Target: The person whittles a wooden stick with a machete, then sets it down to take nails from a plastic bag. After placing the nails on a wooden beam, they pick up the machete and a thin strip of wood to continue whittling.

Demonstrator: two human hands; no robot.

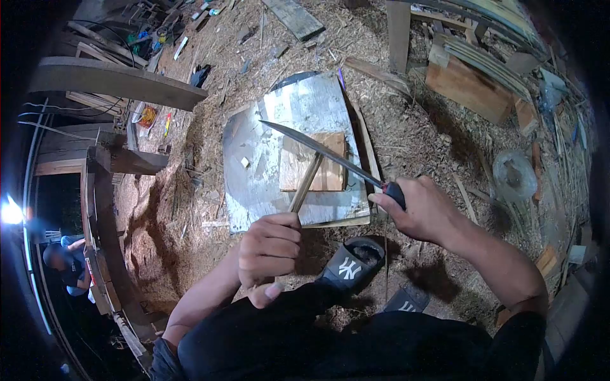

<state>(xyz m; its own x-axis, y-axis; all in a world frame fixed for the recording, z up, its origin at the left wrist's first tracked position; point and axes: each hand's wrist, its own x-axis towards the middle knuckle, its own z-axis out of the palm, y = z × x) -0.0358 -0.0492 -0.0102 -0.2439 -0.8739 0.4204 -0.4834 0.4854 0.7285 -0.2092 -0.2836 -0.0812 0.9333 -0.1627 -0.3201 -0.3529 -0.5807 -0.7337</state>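
Note:
A slim wooden stick (307,181) rises from my closed left hand (270,251), its far end leaning over a square wooden block (295,165). My right hand (422,206) is wrapped round the dark, red-trimmed handle of a long knife (292,134). The blade slants up and left across the block and overlaps the upper end of the stick. Under the block lies a worn grey-white board (254,190), with a small pale wood chip (245,162) on it to the left.
Shavings cover the ground. My slippers (351,261) are just below the board. Timber beams (121,82) stand on the left, with another person (70,263) beyond them. A stack of planks (470,86) and a clear round container (514,175) lie on the right.

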